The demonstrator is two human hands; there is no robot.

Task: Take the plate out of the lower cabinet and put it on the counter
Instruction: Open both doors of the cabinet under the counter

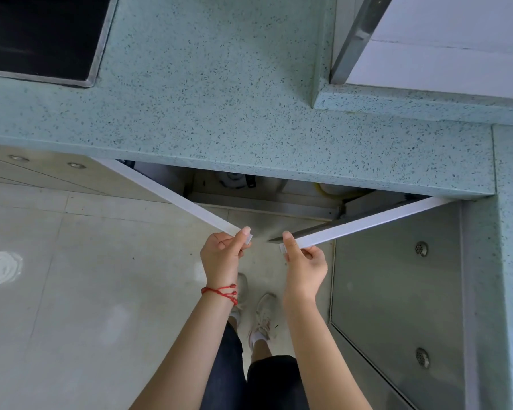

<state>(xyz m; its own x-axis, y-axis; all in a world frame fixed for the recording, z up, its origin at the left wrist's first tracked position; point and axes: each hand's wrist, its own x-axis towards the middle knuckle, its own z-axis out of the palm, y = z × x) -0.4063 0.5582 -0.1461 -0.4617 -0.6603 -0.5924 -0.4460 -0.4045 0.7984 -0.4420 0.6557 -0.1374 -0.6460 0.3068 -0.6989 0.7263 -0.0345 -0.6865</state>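
No legible text, label, brand, number or sign appears on any surface in view. Items inside the open lower cabinet (249, 184) are too dark and small for any marking to be read.

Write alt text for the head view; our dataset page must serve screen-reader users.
Seen from above, a person's left hand and right hand each grip the edge of a white lower-cabinet door, left door and right door swung partly open beneath a speckled teal counter. No plate is identifiable inside.
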